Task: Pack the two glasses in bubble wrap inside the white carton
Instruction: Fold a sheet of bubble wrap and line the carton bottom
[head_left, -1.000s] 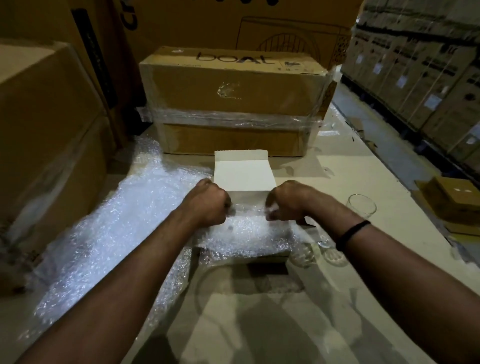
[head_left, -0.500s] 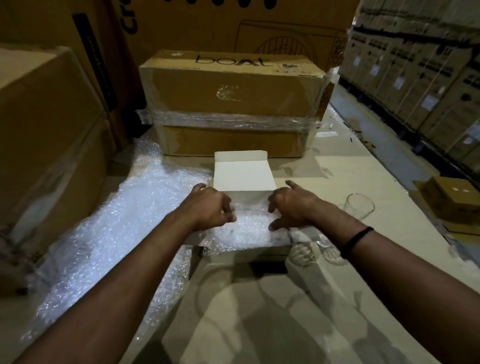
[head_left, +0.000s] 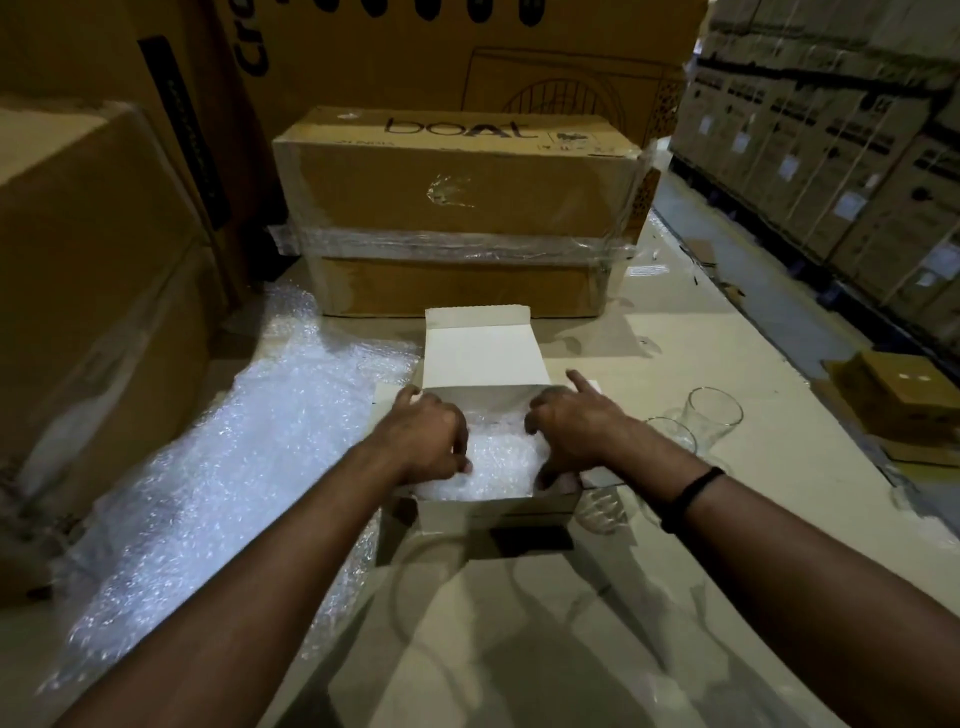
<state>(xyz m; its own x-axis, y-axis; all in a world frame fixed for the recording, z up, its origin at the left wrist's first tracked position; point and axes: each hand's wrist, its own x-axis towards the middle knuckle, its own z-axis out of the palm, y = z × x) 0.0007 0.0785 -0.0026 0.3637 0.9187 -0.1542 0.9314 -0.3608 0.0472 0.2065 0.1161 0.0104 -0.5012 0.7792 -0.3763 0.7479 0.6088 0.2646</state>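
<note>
Two glasses (head_left: 714, 415) (head_left: 671, 435), one carton (head_left: 483, 353), grips (head_left: 423, 441) (head_left: 571, 434) on wrap (head_left: 498, 470)

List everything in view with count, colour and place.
white cardboard carton: one, white, table centre, lid open.
bubble wrap lining: one, whitish, inside the carton.
loose bubble wrap sheet: one, whitish, left of the carton.
clear drinking glasses: two, clear, right of the carton, partly behind the right forearm.
taped brown cardboard box: one, brown, behind the carton.
small brown cardboard box: one, brown, far right.
large brown cardboard boxes: several, brown, left and rear.
black wristband: one, black, right wrist.
hands: two; left hand at the carton's left wall, right hand at its right wall.
</note>
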